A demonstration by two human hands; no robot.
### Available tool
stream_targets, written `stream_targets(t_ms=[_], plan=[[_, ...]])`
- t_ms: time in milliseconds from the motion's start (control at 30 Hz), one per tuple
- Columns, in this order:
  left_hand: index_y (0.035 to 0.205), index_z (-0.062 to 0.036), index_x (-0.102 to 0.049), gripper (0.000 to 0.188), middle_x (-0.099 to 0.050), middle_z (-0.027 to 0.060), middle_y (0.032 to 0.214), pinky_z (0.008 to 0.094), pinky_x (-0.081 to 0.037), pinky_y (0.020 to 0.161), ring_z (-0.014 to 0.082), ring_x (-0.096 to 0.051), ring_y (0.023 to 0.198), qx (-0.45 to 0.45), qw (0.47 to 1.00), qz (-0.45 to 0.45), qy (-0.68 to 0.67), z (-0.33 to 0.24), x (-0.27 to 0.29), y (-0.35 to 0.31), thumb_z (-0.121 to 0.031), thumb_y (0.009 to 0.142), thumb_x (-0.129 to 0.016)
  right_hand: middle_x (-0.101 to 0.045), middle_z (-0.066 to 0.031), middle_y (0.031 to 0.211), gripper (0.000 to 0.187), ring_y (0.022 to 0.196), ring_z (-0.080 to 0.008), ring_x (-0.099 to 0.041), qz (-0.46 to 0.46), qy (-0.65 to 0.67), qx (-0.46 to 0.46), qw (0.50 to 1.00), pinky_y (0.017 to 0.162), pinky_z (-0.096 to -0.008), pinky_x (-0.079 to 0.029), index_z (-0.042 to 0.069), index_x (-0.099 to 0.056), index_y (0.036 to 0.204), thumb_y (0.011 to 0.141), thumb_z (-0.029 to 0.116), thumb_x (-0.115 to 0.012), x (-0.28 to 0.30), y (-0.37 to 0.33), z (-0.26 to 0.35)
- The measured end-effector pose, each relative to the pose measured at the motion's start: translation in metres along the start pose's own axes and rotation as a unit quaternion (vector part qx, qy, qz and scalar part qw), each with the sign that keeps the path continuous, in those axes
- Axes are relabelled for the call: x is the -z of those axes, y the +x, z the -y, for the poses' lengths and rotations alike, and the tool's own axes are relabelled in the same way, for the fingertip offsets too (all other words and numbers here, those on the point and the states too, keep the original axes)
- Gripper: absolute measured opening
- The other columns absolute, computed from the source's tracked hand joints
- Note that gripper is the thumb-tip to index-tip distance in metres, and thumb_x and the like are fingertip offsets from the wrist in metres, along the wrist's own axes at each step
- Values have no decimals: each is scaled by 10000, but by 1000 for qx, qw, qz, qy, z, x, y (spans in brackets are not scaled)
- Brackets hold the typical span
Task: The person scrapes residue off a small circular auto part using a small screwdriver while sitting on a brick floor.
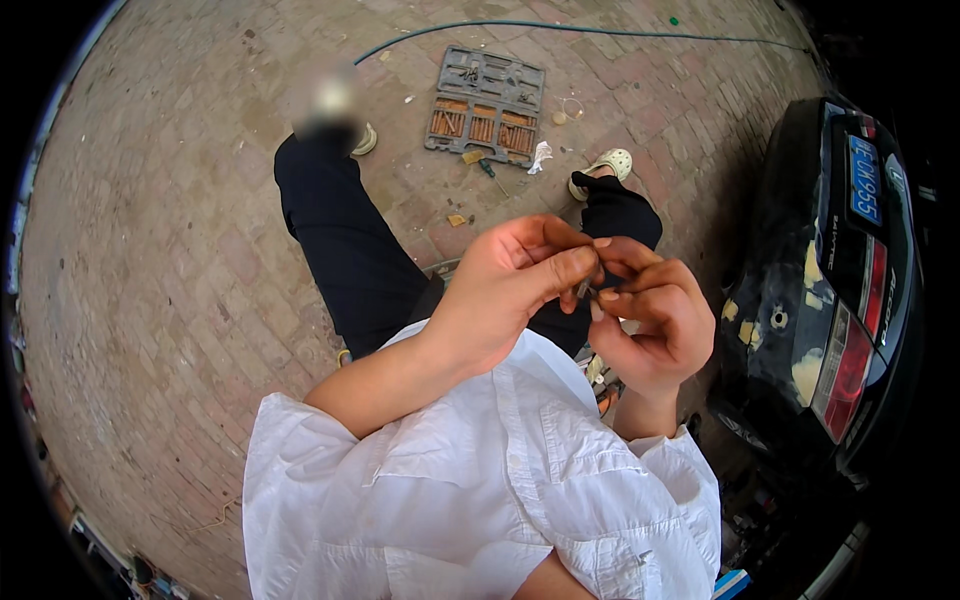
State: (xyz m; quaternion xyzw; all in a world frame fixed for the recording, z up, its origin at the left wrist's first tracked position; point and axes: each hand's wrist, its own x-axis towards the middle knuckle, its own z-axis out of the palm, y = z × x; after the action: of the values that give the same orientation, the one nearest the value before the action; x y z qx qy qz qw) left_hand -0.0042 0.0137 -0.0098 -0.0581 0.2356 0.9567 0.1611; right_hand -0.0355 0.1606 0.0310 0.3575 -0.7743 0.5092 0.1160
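In front of my lap, both hands meet at the fingertips around a small greyish metal piece (584, 288). My left hand (510, 285) pinches it between thumb and forefinger. My right hand (665, 318) has its fingers curled in, their tips at the same piece. Fingers cover most of it, so its kind cannot be made out. The fingertips look dark with grime. Beyond my feet an open grey plastic tool case (447, 93) lies on the paving, with rust-brown rods in its near half and small metal parts in the far half.
Near the case lie a small dark green-handled tool (487, 169), a crumpled white paper (541, 157) and a yellowish scrap (457, 220). A green hose (520, 24) crosses the brick paving (180, 250). Close on my right stands a black car (790, 290) with pale filler patches.
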Motion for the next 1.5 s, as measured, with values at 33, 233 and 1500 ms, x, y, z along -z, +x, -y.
stream_targets(t_ms=[33, 233, 1500], plan=[[942, -23, -563, 139, -604, 48, 850, 224, -431, 628, 93, -546, 723, 5, 1000, -6, 8, 0, 0, 0, -140, 873, -589, -498, -76, 647, 191, 817, -307, -660, 6, -9, -1, 1000, 651, -326, -555, -6, -574, 694, 574, -112, -678, 1, 0, 0], [958, -11, -562, 178, -605, 58, 862, 219, -428, 626, 97, -543, 722, 31, 999, -14, -5, 2, 5, 1, -167, 875, -589, -497, -78, 668, 187, 843, -313, -655, 64, -39, -10, 997, 675, -329, -554, -9, -575, 696, 582, -126, -665, 8, 3, -1], [1046, 29, -581, 230, -635, 124, 914, 237, -464, 667, 111, -568, 750, -52, 998, 7, 21, 0, -3, 6, -124, 875, -574, -503, -90, 798, 160, 1032, -384, -570, -163, 168, -115, 965, 838, -390, -511, -25, -507, 785, 702, -115, -610, -7, -15, 2]])
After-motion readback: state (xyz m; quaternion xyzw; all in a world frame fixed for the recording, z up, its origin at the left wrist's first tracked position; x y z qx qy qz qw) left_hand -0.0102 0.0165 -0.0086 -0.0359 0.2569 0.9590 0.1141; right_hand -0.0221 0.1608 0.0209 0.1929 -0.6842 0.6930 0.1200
